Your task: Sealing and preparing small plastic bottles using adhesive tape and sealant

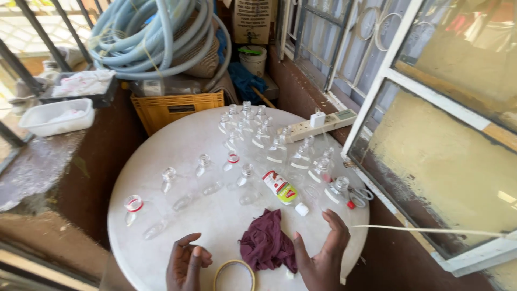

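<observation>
Both hands are resting empty on the round white table (161, 178), the left hand (186, 264) loosely curled beside a tape ring (235, 274), the right hand (323, 253) spread open touching a maroon cloth (266, 243), clear bottles (245, 156) standing beyond.

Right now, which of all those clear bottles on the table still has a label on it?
The bottle lying on its side just beyond the maroon cloth, with a red, white and green label. The rest are bare clear plastic.
</observation>
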